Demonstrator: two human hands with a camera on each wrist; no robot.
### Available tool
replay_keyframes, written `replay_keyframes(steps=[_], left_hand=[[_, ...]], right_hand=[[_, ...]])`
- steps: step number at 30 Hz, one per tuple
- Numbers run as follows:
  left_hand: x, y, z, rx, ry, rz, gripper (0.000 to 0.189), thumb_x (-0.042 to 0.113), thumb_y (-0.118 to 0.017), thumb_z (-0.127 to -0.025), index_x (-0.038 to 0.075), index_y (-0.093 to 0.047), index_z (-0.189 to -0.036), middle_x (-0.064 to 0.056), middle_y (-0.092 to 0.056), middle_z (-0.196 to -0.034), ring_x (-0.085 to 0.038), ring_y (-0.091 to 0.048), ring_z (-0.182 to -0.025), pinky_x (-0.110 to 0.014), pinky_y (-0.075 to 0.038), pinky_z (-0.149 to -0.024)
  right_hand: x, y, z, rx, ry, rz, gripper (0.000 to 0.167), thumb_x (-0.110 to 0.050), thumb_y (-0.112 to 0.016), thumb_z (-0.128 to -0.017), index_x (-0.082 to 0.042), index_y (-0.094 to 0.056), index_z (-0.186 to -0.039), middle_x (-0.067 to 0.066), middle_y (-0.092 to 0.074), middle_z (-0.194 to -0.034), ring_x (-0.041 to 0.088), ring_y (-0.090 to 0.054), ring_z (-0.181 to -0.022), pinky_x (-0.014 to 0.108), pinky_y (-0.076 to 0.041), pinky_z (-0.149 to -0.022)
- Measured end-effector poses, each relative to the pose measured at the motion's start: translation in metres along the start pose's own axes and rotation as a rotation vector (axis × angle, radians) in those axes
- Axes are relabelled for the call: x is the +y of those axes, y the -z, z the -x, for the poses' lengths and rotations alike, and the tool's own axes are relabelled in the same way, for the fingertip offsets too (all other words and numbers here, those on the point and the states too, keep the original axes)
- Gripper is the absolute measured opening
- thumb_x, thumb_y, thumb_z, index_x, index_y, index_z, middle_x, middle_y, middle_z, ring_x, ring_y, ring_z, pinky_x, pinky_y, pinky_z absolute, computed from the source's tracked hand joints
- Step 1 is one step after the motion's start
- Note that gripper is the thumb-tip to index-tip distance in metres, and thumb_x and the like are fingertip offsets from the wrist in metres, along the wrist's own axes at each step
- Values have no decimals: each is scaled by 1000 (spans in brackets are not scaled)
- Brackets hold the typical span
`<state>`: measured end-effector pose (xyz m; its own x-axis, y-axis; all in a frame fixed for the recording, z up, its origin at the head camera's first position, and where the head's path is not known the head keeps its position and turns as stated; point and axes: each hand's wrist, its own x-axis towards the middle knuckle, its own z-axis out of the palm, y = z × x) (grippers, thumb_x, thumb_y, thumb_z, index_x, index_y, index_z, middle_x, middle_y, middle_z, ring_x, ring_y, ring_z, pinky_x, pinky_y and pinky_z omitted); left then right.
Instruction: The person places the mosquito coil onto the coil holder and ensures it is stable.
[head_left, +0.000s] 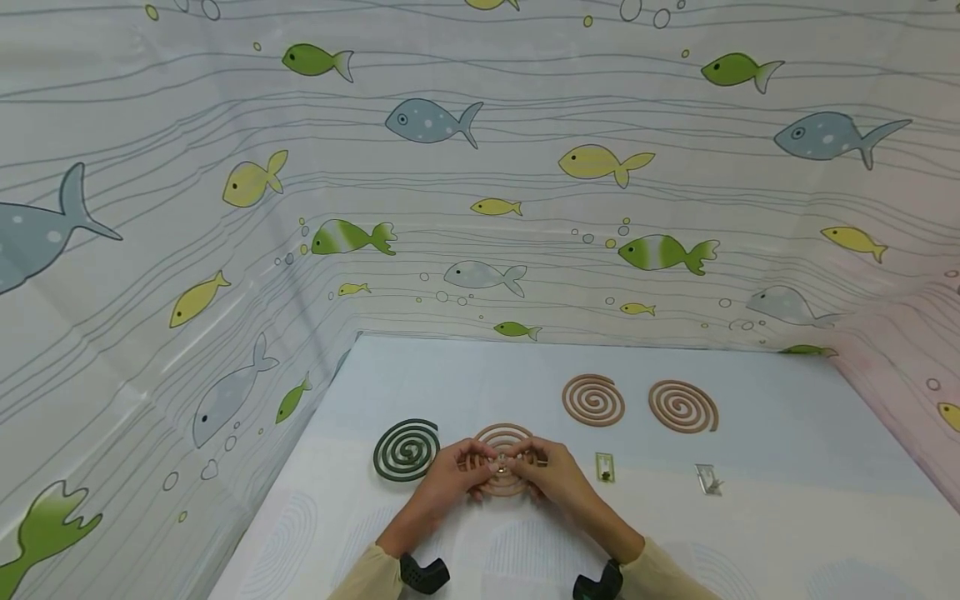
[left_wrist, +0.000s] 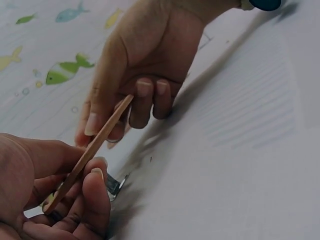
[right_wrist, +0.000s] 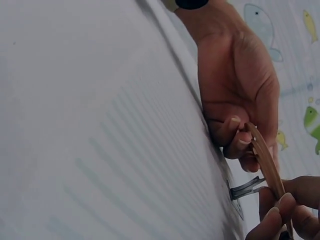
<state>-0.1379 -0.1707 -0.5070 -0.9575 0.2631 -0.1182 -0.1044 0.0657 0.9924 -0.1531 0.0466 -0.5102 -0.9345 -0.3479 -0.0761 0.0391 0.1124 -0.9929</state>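
Both hands hold a tan mosquito coil (head_left: pixel 504 427) at the middle of the table. My left hand (head_left: pixel 452 475) grips its left side, and my right hand (head_left: pixel 558 477) grips the right side. Thumbs and fingertips meet close together near the coil's centre. In the wrist views the coil (left_wrist: pixel 102 135) appears nearly edge-on, tilted in those views, between the fingers. A small metal coil stand (right_wrist: pixel 245 189) shows under the coil, its prong reaching up toward it. The fingers hide much of the coil's centre.
A dark green coil (head_left: pixel 406 450) lies just left of the left hand. Two more tan coils (head_left: pixel 593 400) lie at the back right. A gold-toned metal stand (head_left: pixel 605 467) and a silver one (head_left: pixel 708 480) lie right of the hands. A fish-patterned wall (head_left: pixel 540 192) borders the table.
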Motion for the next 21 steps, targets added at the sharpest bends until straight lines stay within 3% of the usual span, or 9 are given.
replay_keyframes(steps=[9, 21], left_hand=[[0, 0, 1, -9, -9, -7, 27, 9, -71, -98, -4, -64, -120, -17, -63, -104, -15, -59, -71, -27, -54, -60], [-1, 4, 2, -7, -2, 1, 28, 8, -71, -98, -4, -64, -121, -14, -64, -102, -15, -59, -71, -26, -54, -60]], right_hand=[[1, -1, 1, 7, -1, 3, 20, -18, -76, -95, -4, -73, -110, 1, -52, -67, 10, -44, -46, 21, -37, -44], [-2, -4, 0, -15, -11, -16, 24, -19, -76, -96, -2, -71, -113, 2, -52, -65, 10, -44, -46, 22, -39, -44]])
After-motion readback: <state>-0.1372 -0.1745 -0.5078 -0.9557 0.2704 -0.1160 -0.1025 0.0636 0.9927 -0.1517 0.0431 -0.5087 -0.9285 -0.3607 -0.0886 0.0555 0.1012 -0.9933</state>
